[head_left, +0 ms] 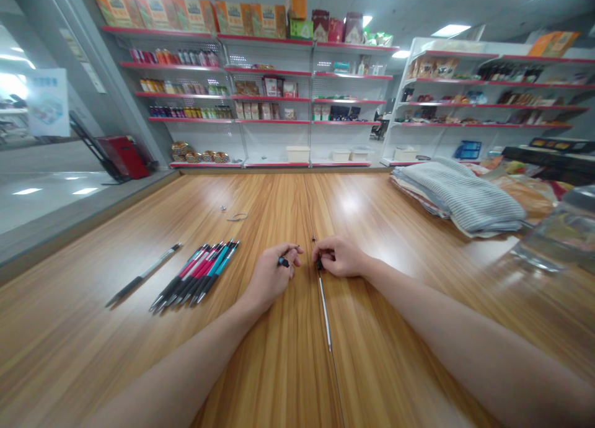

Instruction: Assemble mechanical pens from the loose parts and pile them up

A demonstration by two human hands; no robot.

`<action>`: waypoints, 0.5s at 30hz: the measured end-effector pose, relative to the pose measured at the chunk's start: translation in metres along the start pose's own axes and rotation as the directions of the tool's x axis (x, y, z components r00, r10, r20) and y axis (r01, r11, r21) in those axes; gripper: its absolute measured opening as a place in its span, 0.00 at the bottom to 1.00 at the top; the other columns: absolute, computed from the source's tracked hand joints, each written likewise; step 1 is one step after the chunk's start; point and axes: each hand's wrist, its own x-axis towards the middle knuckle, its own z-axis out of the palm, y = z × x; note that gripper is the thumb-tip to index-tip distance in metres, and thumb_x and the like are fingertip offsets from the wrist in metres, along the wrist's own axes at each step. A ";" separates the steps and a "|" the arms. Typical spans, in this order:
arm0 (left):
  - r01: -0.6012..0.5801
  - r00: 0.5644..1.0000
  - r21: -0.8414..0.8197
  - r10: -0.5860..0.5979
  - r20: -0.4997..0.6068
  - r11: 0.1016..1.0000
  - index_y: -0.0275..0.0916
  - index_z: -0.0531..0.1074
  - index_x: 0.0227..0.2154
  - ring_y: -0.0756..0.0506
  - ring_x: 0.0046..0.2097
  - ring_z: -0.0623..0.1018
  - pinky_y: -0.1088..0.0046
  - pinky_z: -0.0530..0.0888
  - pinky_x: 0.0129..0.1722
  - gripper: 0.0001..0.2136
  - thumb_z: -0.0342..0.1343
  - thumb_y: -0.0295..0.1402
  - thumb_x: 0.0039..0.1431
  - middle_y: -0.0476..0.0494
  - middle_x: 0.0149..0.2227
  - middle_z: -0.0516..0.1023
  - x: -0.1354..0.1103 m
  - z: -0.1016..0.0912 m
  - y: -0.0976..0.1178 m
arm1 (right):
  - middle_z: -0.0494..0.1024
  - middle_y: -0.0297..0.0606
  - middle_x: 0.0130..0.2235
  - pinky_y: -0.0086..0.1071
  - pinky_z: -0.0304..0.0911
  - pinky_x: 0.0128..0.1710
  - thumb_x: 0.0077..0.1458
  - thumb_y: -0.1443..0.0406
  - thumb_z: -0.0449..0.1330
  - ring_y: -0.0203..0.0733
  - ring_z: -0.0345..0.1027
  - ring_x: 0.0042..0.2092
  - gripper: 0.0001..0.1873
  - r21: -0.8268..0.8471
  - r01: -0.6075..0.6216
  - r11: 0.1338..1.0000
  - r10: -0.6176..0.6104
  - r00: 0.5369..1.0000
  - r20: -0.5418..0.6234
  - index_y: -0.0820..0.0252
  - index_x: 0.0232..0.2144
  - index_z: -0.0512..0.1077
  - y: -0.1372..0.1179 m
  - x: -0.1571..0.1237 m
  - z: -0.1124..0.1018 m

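Both my hands rest on a wooden table (116,353), close together near its middle. My left hand (272,276) is curled, its fingertips pinching a small blue-and-black pen part (283,262). My right hand (339,256) is closed on the dark end of a thin white pen refill (324,307), which lies along the table's centre seam towards me. Left of my left hand lies a row of several pens (198,281) with pink, teal and black barrels. A single black-and-silver pen (143,274) lies apart, further left.
A small ring and a bent spring-like piece (237,216) lie farther back on the table. Folded striped cloth (462,195) is stacked at the right, with a clear plastic container (560,229) beyond it. Shop shelves (274,99) with goods line the back wall.
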 end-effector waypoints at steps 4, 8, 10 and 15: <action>-0.011 1.000 -0.009 0.011 -0.003 1.000 0.34 0.72 0.38 0.54 0.21 0.66 0.80 0.60 0.19 0.12 0.48 0.37 0.61 0.46 0.27 0.72 0.000 0.000 -0.002 | 0.65 0.28 0.20 0.23 0.52 0.24 0.41 0.76 0.51 0.29 0.56 0.21 0.16 0.008 0.007 1.000 -0.007 1.000 0.005 0.61 0.30 0.75 0.001 -0.002 0.002; -0.014 1.000 -0.008 0.014 0.006 1.000 0.33 0.72 0.39 0.54 0.21 0.66 0.80 0.61 0.20 0.13 0.48 0.37 0.62 0.47 0.27 0.72 0.000 0.001 -0.002 | 0.66 0.28 0.20 0.23 0.52 0.24 0.41 0.76 0.51 0.29 0.57 0.21 0.17 0.027 0.012 1.000 -0.013 1.000 0.018 0.61 0.30 0.75 0.001 -0.002 0.002; -0.011 1.000 -0.003 0.011 0.010 1.000 0.33 0.72 0.39 0.54 0.21 0.66 0.80 0.61 0.19 0.13 0.48 0.37 0.62 0.47 0.27 0.72 0.000 0.001 -0.001 | 0.65 0.28 0.20 0.23 0.52 0.24 0.41 0.77 0.51 0.29 0.57 0.21 0.17 0.039 0.020 0.999 -0.021 0.999 0.027 0.61 0.31 0.76 0.000 -0.003 0.002; -0.011 1.000 -0.013 0.011 0.008 1.000 0.34 0.72 0.38 0.54 0.21 0.66 0.80 0.60 0.19 0.12 0.48 0.37 0.62 0.46 0.27 0.72 0.000 0.000 -0.001 | 0.66 0.28 0.20 0.23 0.53 0.24 0.40 0.77 0.51 0.29 0.57 0.22 0.18 0.060 0.023 0.998 -0.026 0.999 0.040 0.61 0.31 0.76 -0.003 -0.003 -0.001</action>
